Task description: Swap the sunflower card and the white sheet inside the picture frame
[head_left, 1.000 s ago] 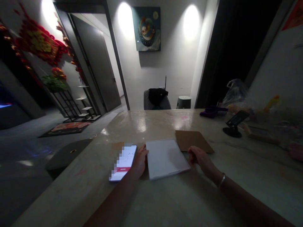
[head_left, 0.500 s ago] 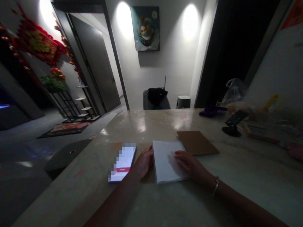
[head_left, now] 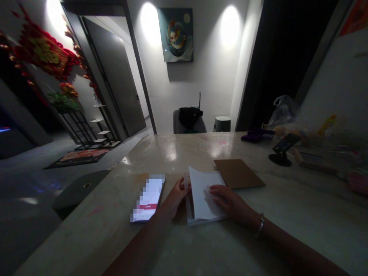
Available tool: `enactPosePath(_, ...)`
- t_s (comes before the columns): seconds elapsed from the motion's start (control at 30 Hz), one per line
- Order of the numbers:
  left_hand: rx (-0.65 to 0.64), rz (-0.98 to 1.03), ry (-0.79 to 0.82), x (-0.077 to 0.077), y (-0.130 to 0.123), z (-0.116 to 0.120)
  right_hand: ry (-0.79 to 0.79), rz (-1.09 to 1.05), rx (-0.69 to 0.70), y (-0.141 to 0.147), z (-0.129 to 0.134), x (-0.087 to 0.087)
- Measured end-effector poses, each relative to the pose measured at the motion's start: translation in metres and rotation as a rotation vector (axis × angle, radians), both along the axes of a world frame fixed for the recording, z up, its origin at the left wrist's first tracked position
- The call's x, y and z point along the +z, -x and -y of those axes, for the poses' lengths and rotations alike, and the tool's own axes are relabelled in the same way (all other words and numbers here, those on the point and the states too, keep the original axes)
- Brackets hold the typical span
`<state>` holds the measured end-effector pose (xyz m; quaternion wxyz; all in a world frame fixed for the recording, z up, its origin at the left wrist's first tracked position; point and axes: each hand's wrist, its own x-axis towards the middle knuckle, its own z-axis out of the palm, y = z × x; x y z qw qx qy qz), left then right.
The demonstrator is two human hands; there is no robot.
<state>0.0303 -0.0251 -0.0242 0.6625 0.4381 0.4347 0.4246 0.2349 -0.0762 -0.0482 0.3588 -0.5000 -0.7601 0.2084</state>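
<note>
L hand (head_left: 177, 196) pinches up edge of white paper booklet (head_left: 204, 195). R hand (head_left: 230, 202) lies open, flat on top, pinning pages down. Flat brown cardboard sheet (head_left: 238, 173) sits just past R hand.

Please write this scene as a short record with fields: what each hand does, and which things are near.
Left hand: at the raised left edge of the white paper stack, top sheets lifted
Right hand: lies on the same stack, silver bracelet on the wrist
Nearby: phone left of the stack, screen pixelated; brown cardboard sheet beyond the stack
Further: black stand and plastic bag on the polished stone table
</note>
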Motion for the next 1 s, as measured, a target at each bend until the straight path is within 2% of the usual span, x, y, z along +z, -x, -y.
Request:
enactPosePath(0.17, 0.063, -0.175, -0.075, -0.009, -0.007, 0.002, 0.021, 0.012, 0.016, -0.002, 0.002, 0.002)
enactPosePath(0.33, 0.067, -0.323, -0.221, -0.019, -0.012, 0.0, 0.023, 0.076, 0.133, -0.001, 0.007, 0.009)
enactPosePath(0.5, 0.084, -0.535, -0.374, -0.021, -0.013, 0.001, 0.01, 0.115, 0.239, 0.0, 0.008, 0.016)
enactPosePath(0.67, 0.117, -0.781, -0.493, -0.025, -0.014, -0.002, 0.009, 0.122, 0.277, -0.001, 0.005, 0.011)
enactPosePath(0.87, 0.073, -0.945, -0.564, -0.03, -0.011, -0.003, 0.038, 0.11, 0.267, -0.001, 0.005, 0.01)
enactPosePath(1.0, 0.059, -1.025, -0.709, -0.028, -0.01, 0.001, 0.053, -0.003, 0.324, 0.0, 0.007, 0.017)
